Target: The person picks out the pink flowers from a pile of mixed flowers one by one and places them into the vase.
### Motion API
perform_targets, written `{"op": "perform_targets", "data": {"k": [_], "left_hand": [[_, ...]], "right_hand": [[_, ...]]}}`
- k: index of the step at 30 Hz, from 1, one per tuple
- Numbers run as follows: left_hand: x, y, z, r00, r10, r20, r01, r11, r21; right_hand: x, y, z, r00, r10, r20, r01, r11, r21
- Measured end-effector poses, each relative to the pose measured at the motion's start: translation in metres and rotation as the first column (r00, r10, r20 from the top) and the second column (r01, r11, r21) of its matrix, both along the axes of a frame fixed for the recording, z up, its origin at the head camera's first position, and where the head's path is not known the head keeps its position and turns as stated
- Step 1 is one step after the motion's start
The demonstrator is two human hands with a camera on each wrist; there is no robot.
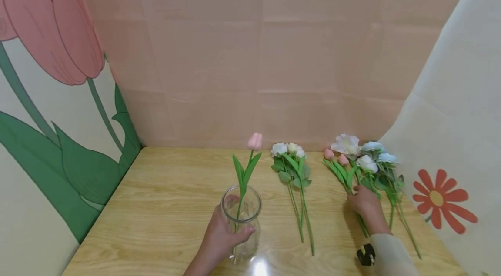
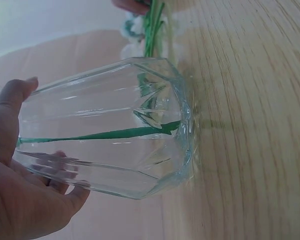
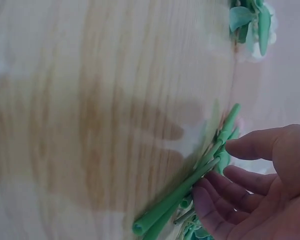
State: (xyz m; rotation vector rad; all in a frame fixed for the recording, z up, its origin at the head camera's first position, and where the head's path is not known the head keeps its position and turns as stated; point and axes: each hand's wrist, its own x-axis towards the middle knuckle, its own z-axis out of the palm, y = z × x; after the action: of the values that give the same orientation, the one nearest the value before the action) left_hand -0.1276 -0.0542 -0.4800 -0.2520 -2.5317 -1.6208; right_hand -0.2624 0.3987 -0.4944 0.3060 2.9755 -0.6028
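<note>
My left hand (image 1: pixel 221 234) grips a clear glass vase (image 1: pixel 250 239) upright on the table, thumb on the near side and fingers round the far side. One pink tulip (image 1: pixel 255 141) stands inside it, its green stem (image 2: pixel 110 134) showing through the faceted glass in the left wrist view. Over at the right, my right hand (image 1: pixel 368 207) is at the stems of pink tulips (image 1: pixel 343 160) lying on the table. In the right wrist view its thumb and loosely bent fingers are spread apart beside the green stems (image 3: pixel 177 192), with fingertips close against them.
White roses (image 1: pixel 279 149) with long stems lie between the vase and my right hand. Pale blue flowers (image 1: pixel 387 157), a white rose (image 1: pixel 367 163) and a large whitish bloom (image 1: pixel 346 143) lie by the tulips. A pink backdrop (image 1: pixel 254 58) and printed side cloths border the wooden table (image 1: pixel 168 206).
</note>
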Motion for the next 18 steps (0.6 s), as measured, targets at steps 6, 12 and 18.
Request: {"op": "perform_targets", "data": {"k": [6, 12, 18], "left_hand": [[0.0007, 0.0002, -0.0006, 1.000, 0.006, 0.018, -0.006, 1.000, 0.002], [0.0012, 0.0009, -0.0018, 1.000, 0.017, 0.020, -0.017, 1.000, 0.009], [0.0015, 0.0009, -0.0005, 1.000, 0.009, 0.021, -0.009, 1.000, 0.020]], "right_hand": [[-0.0043, 0.0050, -0.0051, 1.000, 0.014, -0.003, -0.014, 1.000, 0.027], [-0.0043, 0.0071, -0.0075, 0.998, 0.044, -0.047, -0.042, 0.998, 0.038], [-0.0051, 0.0077, -0.0062, 0.999, 0.044, -0.030, -0.043, 0.998, 0.038]]}}
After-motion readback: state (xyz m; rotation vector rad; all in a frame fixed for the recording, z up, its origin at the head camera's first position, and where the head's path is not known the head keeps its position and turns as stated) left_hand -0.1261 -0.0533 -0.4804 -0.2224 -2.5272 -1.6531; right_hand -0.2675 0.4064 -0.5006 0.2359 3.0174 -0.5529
